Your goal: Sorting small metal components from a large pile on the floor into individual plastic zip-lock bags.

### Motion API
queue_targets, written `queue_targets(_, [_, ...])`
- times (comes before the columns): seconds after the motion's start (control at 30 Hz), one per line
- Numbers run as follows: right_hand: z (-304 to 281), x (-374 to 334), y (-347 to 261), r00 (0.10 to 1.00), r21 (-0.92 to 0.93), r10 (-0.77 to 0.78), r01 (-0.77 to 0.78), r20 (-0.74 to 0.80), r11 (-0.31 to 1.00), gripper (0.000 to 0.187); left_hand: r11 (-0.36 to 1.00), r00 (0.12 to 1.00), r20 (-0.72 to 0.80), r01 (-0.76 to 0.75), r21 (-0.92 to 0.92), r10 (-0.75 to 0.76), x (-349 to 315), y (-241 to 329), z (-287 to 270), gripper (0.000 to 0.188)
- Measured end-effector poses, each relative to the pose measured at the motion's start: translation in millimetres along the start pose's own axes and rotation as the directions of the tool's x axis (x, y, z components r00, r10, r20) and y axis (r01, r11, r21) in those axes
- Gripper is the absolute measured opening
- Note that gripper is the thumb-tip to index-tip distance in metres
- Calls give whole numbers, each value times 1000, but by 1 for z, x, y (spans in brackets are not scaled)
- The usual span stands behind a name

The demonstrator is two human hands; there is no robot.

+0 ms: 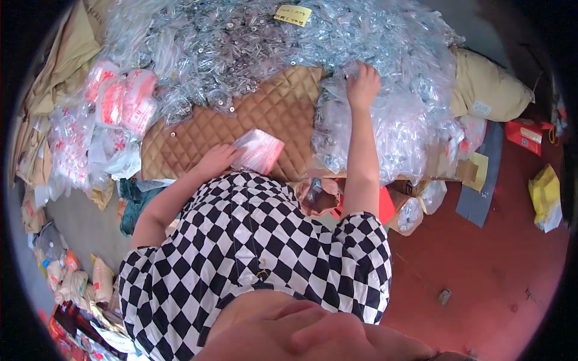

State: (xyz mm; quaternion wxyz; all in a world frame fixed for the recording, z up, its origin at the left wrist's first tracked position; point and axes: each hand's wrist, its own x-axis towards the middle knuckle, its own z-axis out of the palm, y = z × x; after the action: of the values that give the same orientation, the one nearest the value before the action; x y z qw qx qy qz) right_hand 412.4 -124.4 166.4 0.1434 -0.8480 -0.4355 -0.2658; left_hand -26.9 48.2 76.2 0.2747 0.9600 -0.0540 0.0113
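My left hand (pixel 219 160) is closed on the edge of a small stack of clear plastic bags (pixel 262 153) with red print, held low over a brown quilted mat (pixel 241 111). Farther off to the right, my right hand (pixel 363 85) rests on a large heap of clear plastic packets (pixel 400 90), its fingers curled down among them. What its fingertips grip is hidden. Small metal parts, too fine to name, show inside many packets of the darker heap (pixel 241 45) beyond the mat.
More red-printed bags (pixel 120 99) lie left of the mat. A yellow written note (pixel 292 15) sits on the far heap. Brown sacks (pixel 490 84) flank the table. Below its front edge are a brown paper bag (pixel 318 195) and red floor (pixel 469 265) with a yellow package (pixel 545 197).
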Motion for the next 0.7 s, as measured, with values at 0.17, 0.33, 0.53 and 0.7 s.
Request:
queue_targets(0.17, [54, 18, -14, 934, -235, 280, -228, 221, 945, 43, 1000, 995, 96, -3, -23, 5, -11, -13, 24, 36])
queue_targets(0.33, [67, 22, -17, 899, -145, 330, -299, 290, 943, 42, 954, 974, 139, 205, -219, -177, -25, -16, 23, 18])
queue_targets(0.53, [51, -25, -39, 706, 770, 315, -536, 634, -347, 21, 887, 964, -2, 245, -391, -267, -28, -11, -8, 16])
queue_targets(0.7, [38, -20, -111, 605, 603, 193, -604, 773, -521, 22, 912, 939, -144, 253, -322, -312, -17, -14, -6, 24])
